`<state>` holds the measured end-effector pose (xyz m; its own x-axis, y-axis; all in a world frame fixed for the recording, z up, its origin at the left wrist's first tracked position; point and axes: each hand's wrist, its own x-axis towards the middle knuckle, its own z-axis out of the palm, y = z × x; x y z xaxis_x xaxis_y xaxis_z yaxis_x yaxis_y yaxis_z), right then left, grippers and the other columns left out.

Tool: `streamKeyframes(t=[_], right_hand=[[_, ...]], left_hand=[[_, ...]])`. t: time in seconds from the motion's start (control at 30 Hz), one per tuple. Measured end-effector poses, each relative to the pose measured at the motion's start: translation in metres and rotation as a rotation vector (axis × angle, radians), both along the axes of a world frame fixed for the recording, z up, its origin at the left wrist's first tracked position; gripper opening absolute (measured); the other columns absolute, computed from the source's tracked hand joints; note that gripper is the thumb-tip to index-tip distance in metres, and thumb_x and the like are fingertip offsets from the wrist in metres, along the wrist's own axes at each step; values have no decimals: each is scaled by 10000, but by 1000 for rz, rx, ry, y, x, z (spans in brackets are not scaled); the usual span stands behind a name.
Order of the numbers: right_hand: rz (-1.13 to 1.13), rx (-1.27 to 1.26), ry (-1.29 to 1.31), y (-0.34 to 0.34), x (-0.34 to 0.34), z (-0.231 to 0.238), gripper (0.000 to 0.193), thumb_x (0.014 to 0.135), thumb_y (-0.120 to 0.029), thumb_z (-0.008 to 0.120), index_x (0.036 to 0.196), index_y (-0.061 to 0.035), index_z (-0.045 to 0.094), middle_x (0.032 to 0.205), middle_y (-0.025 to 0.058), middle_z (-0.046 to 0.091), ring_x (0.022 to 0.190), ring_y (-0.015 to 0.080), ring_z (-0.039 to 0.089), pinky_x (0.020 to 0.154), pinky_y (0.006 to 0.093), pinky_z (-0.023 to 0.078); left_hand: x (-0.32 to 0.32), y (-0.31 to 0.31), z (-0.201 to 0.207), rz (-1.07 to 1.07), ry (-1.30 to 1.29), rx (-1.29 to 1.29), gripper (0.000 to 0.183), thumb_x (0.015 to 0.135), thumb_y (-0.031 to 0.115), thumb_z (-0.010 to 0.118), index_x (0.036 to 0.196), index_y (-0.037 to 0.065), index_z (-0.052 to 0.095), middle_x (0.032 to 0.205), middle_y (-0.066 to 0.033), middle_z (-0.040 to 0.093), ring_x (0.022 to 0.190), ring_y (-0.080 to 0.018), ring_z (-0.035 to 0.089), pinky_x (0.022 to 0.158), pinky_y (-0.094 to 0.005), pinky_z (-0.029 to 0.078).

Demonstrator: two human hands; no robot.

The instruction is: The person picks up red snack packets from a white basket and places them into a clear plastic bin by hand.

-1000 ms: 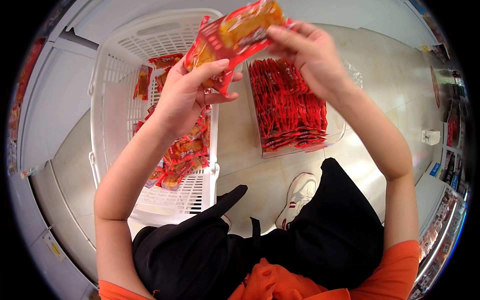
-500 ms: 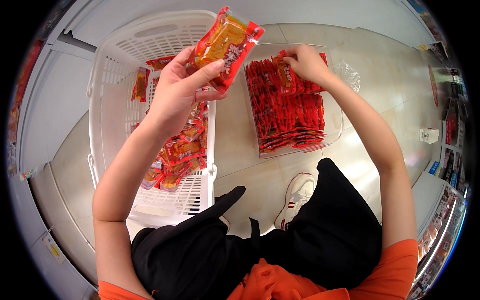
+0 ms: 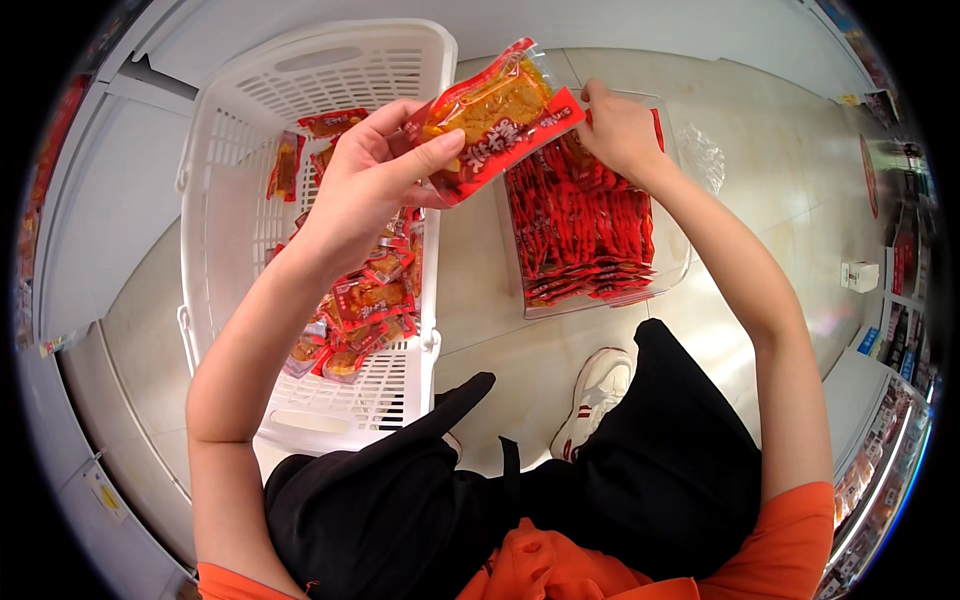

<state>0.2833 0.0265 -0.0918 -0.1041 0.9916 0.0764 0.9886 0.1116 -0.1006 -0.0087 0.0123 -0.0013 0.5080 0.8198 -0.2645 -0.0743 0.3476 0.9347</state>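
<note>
My left hand [image 3: 375, 165] is closed on a red snack packet [image 3: 495, 110] with a clear window showing an orange-brown food piece. The thumb lies across the packet's front. At the packet's right end is my right hand [image 3: 622, 132], above the back of a clear plastic box [image 3: 677, 275]. Its fingers look parted around the packet's corner, though the packet partly hides them and I cannot tell whether they touch it. Inside the box, several red packets [image 3: 590, 230] stand in tight rows, with some lying slanted at the near end.
A white slatted basket [image 3: 225, 240] stands to the left, with several loose red packets [image 3: 365, 300] inside. Crumpled clear plastic [image 3: 703, 158] lies beside the box. My shoe [image 3: 592, 405] is near the box's front. A small white carton [image 3: 859, 276] and stocked shelves [image 3: 905, 250] are at the right.
The packet in my left hand has moved right and down, tilting flatter, toward my right hand. My right hand has left the packet it was touching in the box and shifted slightly up.
</note>
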Motion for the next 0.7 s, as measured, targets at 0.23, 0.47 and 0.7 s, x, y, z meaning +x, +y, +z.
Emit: streamKeyframes(t=[0.23, 0.47, 0.7], right_hand=[[117, 167, 69, 1, 9, 4, 250, 848, -223, 558, 971, -7, 531, 866, 150, 623, 799, 337, 610, 667, 426, 488], [92, -216, 941, -8, -25, 49, 321, 932, -300, 499, 931, -5, 624, 742, 66, 604, 750, 160, 586, 651, 289, 453], [74, -259, 1419, -29, -75, 79, 249, 904, -266, 611, 915, -20, 651, 725, 11, 614, 611, 32, 523, 543, 188, 405]], left_hand=[[1, 1, 3, 17, -10, -51, 199, 903, 224, 613, 1024, 70, 580, 901, -15, 650, 803, -91, 631, 703, -286, 552], [-1, 1, -1, 71, -32, -70, 213, 917, 194, 583, 1083, 61, 561, 972, -29, 642, 861, -92, 629, 701, -260, 564], [5, -1, 1, 74, -28, -116, 262, 912, 203, 591, 1123, 48, 578, 974, -38, 648, 853, -129, 643, 718, -287, 551]])
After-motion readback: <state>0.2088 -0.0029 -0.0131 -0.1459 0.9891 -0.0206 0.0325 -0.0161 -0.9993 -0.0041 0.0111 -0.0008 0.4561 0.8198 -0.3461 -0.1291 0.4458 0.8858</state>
